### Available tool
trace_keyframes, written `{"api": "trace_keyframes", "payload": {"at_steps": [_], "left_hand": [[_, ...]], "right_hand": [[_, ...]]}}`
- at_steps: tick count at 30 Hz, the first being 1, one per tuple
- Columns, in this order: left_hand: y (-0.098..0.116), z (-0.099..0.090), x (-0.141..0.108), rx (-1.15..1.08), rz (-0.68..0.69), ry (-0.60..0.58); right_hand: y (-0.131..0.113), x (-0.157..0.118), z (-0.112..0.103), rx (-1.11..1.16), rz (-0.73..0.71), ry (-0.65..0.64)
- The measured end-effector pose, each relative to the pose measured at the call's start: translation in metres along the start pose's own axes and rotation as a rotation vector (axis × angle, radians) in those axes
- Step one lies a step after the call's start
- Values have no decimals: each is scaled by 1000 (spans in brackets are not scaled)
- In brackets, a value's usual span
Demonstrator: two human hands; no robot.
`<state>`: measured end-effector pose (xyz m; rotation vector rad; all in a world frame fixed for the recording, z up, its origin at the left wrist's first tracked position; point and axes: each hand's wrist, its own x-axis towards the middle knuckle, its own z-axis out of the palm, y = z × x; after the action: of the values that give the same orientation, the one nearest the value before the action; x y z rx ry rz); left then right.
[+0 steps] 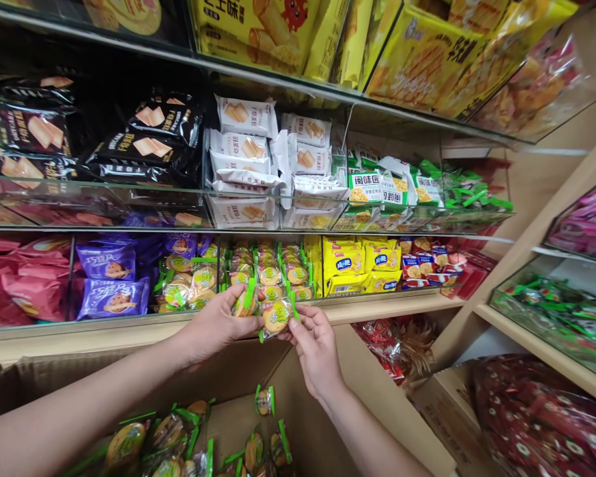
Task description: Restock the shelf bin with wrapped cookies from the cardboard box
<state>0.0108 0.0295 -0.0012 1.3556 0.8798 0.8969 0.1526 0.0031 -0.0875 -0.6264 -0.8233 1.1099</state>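
My left hand (223,326) is closed on a small clear packet of round biscuits (246,301) with green ends. Beside it, my right hand (314,341) pinches another such biscuit packet (277,315) between thumb and fingers. Both packets are held close together in front of the lower shelf's glass lip. Behind them, matching packets stand in rows (269,273) in one compartment, and more lie in the compartment to the left (191,281). Below my forearms, an open cardboard box (322,424) holds several loose packets (125,445) of the same biscuits.
Purple cookie packs (112,297) and red packets (37,285) fill compartments on the left; yellow packs (345,262) sit to the right. Above run glass-fronted shelves with black packs (153,142) and white packs (243,149). A large dark-red bag (541,424) rests at lower right.
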Motion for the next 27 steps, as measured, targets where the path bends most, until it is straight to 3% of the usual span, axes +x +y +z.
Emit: {"api": "trace_keyframes", "payload": {"at_steps": [9, 15, 21, 24, 27], "left_hand": [[-1, -3, 1, 49, 6, -4], [0, 2, 0, 113, 18, 27], [-5, 3, 3, 199, 47, 5], [-9, 2, 2, 252, 104, -19], [-14, 0, -1, 300, 165, -62]], "right_hand": [[5, -4, 3, 5, 77, -35], [8, 0, 0, -144, 39, 8], [-1, 10, -9, -352, -20, -38], [-14, 14, -10, -384, -54, -122], [-22, 12, -5, -494, 51, -295]]}}
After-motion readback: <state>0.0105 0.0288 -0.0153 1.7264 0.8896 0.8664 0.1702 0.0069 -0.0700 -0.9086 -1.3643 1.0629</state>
